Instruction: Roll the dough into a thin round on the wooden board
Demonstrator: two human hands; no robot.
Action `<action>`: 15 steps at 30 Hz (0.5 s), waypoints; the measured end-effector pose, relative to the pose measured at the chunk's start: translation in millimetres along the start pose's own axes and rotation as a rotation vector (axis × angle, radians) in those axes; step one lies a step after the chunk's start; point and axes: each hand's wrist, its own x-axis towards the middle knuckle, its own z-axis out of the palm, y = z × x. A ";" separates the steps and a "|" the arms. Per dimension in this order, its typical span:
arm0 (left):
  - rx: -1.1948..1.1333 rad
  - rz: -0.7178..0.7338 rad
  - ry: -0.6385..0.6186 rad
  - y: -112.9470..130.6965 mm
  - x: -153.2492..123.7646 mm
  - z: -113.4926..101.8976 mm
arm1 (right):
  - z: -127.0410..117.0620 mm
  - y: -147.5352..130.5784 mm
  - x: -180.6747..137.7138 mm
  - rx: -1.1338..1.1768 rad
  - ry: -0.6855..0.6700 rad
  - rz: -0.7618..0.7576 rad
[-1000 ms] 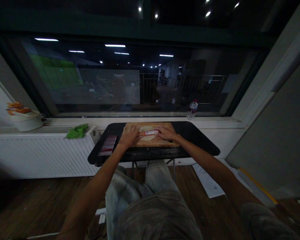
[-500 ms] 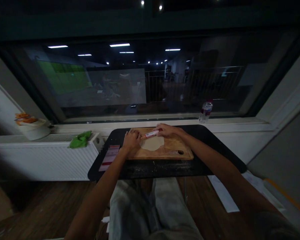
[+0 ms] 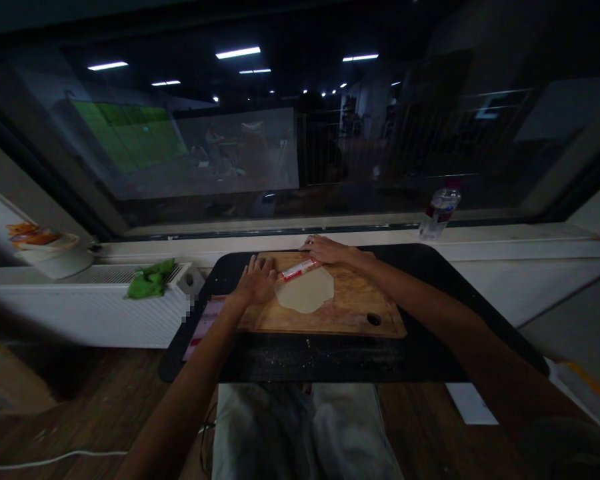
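A thin round sheet of dough (image 3: 306, 292) lies flat on a wooden cutting board (image 3: 353, 303). Across the dough's far edge, slightly slanted, rests a rolling pin (image 3: 298, 270) with a red and white label around its middle. My left hand (image 3: 258, 280) is over the pin's left end, palm down, fingers stretched forward and apart. Over the other end lies my right hand (image 3: 325, 249), its fingers extended flat to the left. Both hands press on the pin from above rather than wrapping it, and they cover its ends.
The board sits on a black table (image 3: 290, 360) with white specks near its front edge. A pink-and-white packet (image 3: 203, 327) lies at the left. A water bottle (image 3: 439, 213) stands on the sill. A green cloth (image 3: 151, 279) and a white pot (image 3: 55, 257) are on the radiator.
The rolling pin has moved toward the dough's far edge, exposing more dough in front of it. Both hands have flattened over its ends. My view has tilted down and come closer.
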 end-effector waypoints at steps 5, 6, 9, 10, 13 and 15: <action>0.043 0.078 -0.003 2.0 -2.2 -1.1 | 10.3 -4.4 2.4 -0.011 -0.032 0.168; 0.042 0.072 0.004 3.8 -3.7 -1.9 | 10.7 -5.1 2.3 0.003 -0.044 0.182; 0.015 0.019 0.026 11.4 -11.8 -3.6 | 10.2 -6.3 -0.1 0.042 -0.067 0.200; 0.006 0.006 0.032 14.3 -15.5 -3.7 | 10.3 -6.4 -1.4 0.048 -0.070 0.199; -0.009 0.015 0.034 23.5 -26.9 -2.9 | 13.0 -6.9 -6.8 0.052 -0.068 0.183; -0.038 0.017 0.039 30.6 -33.4 -3.3 | 16.8 -7.6 -11.6 0.050 -0.054 0.187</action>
